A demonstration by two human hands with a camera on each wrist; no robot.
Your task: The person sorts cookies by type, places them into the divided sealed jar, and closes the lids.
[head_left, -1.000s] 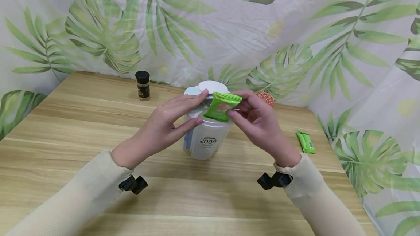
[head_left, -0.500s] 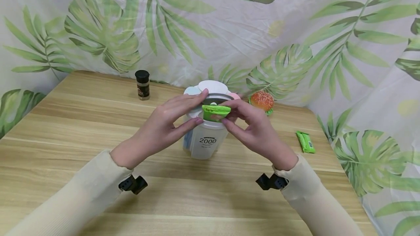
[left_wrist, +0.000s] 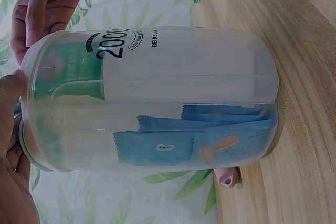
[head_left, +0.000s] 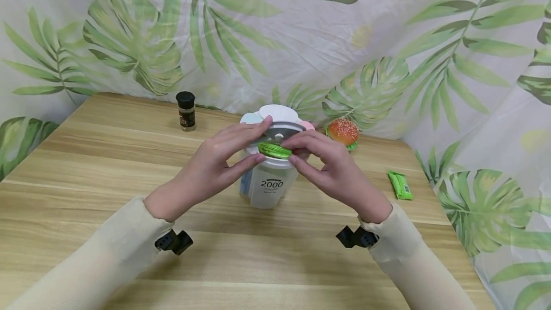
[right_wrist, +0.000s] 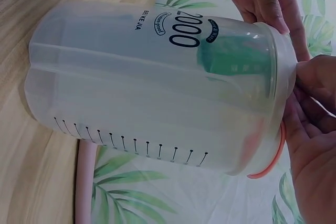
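Observation:
A clear plastic storage jar [head_left: 269, 194] marked 2000 stands upright on the table, with blue, white and pink lids on top. Its front flap [head_left: 287, 131] is raised. My left hand [head_left: 211, 169] holds the jar at the top, thumb at the front rim and fingers over the lid. With thumb and fingertips, my right hand [head_left: 336, 171] pinches one end of a green snack packet [head_left: 274, 150] in the front opening. Most of that packet [left_wrist: 79, 72] hangs inside the jar, seen through the wall in both wrist views. Several blue packets [left_wrist: 157, 142] lie in the left compartment.
A second green packet [head_left: 400, 185] lies at the right on the wooden table [head_left: 241, 262]. A toy hamburger [head_left: 343, 132] sits behind my right hand. At the back left stands a black-capped spice bottle [head_left: 186, 111]. A leaf-print cloth [head_left: 318, 32] hangs behind.
My right hand has moved left, tipped the green packet on end and lowered it into the front opening. The left hand has kept its place on the jar.

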